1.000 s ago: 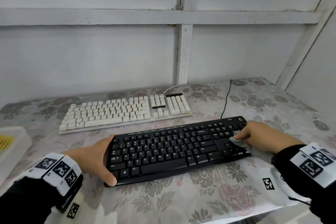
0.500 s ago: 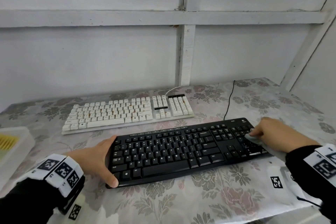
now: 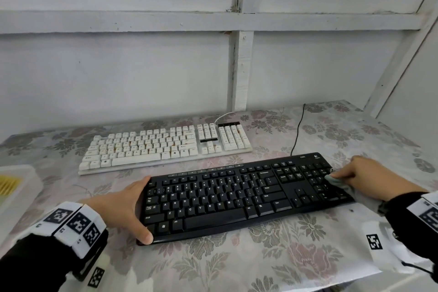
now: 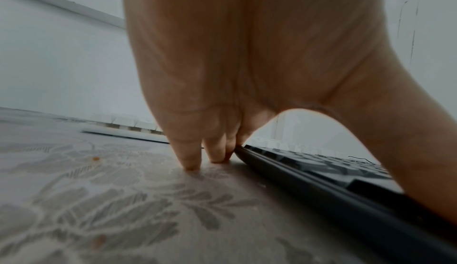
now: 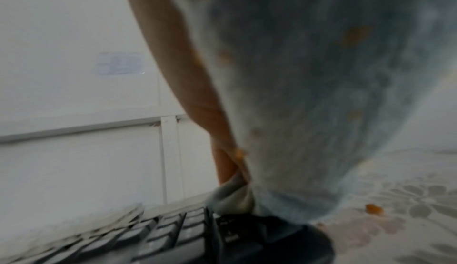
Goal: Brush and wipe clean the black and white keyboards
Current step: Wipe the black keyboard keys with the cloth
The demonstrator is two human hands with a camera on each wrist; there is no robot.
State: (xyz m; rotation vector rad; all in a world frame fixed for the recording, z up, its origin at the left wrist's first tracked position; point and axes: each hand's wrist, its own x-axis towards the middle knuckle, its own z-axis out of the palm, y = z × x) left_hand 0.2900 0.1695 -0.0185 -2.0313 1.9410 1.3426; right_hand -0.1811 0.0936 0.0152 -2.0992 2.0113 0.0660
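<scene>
black keyboard [image 3: 246,194] near the worktop's [image 3: 272,265] front edge, braced at its end by the left hand [image 3: 123,208], fingers straight; cloth [image 3: 336,181] is pinched by the right hand [image 3: 369,176] on the far-end keys.

Left hand [image 4: 247,63] close up, fingers [image 4: 189,151] on floral tablecloth [image 4: 111,200], beside black keyboard [image 4: 333,180] edge

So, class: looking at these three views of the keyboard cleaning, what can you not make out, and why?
- Right hand fingertips: head view, curled over the cloth.
- Cloth's full shape: right wrist view, blurred and close to the lens.
- Black keyboard far right edge: head view, covered by hand and cloth.
- White keyboard key legends: too small.
- White box: cut by the left edge.
- Left hand palm: against the keyboard's end.
</scene>
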